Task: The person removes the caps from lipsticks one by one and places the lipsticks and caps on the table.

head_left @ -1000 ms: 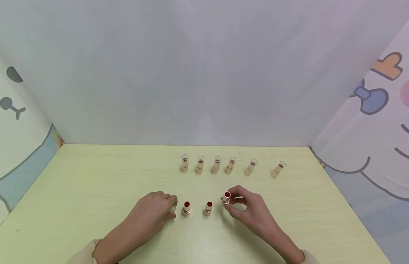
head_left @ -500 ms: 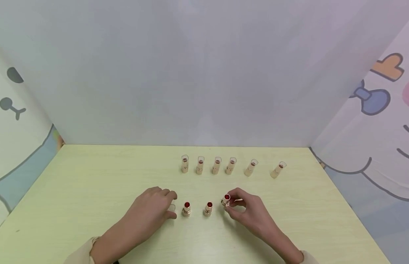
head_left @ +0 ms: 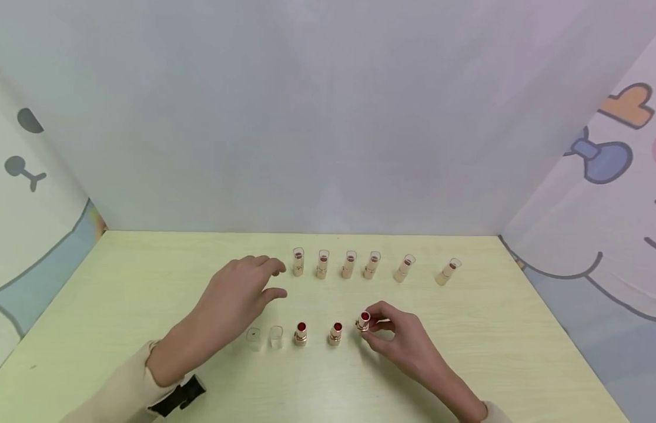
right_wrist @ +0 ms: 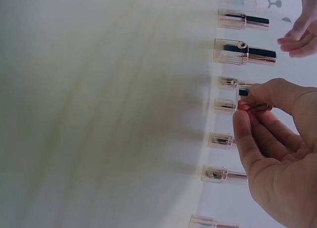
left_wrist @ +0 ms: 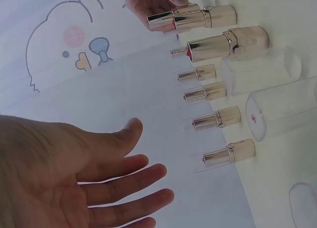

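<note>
My left hand [head_left: 240,288], fingers spread, hovers over the table left of the back row, and nothing shows between its fingers in the left wrist view. Two clear caps [head_left: 276,336] stand near its forearm. To their right are two uncapped lipsticks [head_left: 301,333] [head_left: 335,333], upright, gold-cased with red tips. At the right end of this front row, my right hand [head_left: 399,332] pinches a third uncapped lipstick [head_left: 362,321] between thumb and fingertips, its red tip upward. In the right wrist view that hand's fingers [right_wrist: 241,126] partly cover the lipstick.
Several capped lipsticks [head_left: 348,265] stand in a row toward the back of the pale wooden table [head_left: 164,276], the rightmost ones spaced wider. A grey cloth wall [head_left: 317,147] rises behind, with printed cartoon curtains [head_left: 561,235] at the sides. Another clear piece [left_wrist: 303,203] shows at the left wrist view's edge.
My left hand has let go of a clear cap and moved up and away toward the back row, uncovering two caps. My right hand still holds its lipstick in nearly the same place.
</note>
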`<state>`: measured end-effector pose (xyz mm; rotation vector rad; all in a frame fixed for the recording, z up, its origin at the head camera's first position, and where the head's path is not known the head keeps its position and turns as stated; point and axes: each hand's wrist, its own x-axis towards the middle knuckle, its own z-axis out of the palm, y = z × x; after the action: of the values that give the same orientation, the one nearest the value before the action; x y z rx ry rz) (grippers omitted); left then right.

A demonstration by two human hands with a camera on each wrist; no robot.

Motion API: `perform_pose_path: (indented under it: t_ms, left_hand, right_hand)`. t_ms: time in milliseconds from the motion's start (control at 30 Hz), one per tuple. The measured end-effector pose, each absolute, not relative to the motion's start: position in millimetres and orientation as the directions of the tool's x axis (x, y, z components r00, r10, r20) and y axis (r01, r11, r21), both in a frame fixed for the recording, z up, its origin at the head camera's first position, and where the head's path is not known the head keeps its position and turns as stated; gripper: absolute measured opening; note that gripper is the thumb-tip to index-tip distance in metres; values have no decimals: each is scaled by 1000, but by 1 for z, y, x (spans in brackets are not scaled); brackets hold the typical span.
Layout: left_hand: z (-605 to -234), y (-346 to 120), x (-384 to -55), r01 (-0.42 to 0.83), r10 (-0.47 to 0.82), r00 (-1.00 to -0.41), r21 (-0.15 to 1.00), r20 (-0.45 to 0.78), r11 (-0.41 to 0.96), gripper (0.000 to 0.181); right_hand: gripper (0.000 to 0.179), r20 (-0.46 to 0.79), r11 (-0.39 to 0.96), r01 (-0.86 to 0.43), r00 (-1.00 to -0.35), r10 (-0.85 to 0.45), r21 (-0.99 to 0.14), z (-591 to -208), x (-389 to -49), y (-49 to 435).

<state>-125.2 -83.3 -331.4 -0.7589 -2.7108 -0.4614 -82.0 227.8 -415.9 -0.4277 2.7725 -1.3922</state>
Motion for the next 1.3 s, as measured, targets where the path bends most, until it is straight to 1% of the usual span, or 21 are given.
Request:
perform_pose_path:
  t_ms: [167, 333, 567, 900, 1067, 1300]
  left_hand:
    - [-330, -84, -131, 528, 434, -832, 255, 345, 810, 32]
    - [-330, -84, -141, 524, 424, -831, 253, 360, 813, 32]
    - [-332, -79, -155, 526, 434, -828, 223, 355, 821, 32]
    - [-332, -69, -177, 527, 457, -831, 183, 317, 830, 31]
    - [-332, -61, -186, 519, 463, -840, 175, 282, 836, 32]
    - [-334, -50, -197, 498, 463, -865, 221, 195, 838, 28]
  right_hand:
    - [27, 122, 543, -253, -956, -266, -800, -415, -81, 229]
    - [27, 113, 542, -245, -958, -265, -804, -414, -81, 228]
    - [27, 96, 541, -234, -958, -272, -808, -415, -83, 228]
    - [26, 59, 540, -209, -957, -283, -815, -415, -84, 229]
    - [25, 44, 542, -194, -960, -277, -817, -415, -84, 230]
    - [25, 9, 570, -169, -962, -272, -804, -415, -85, 230]
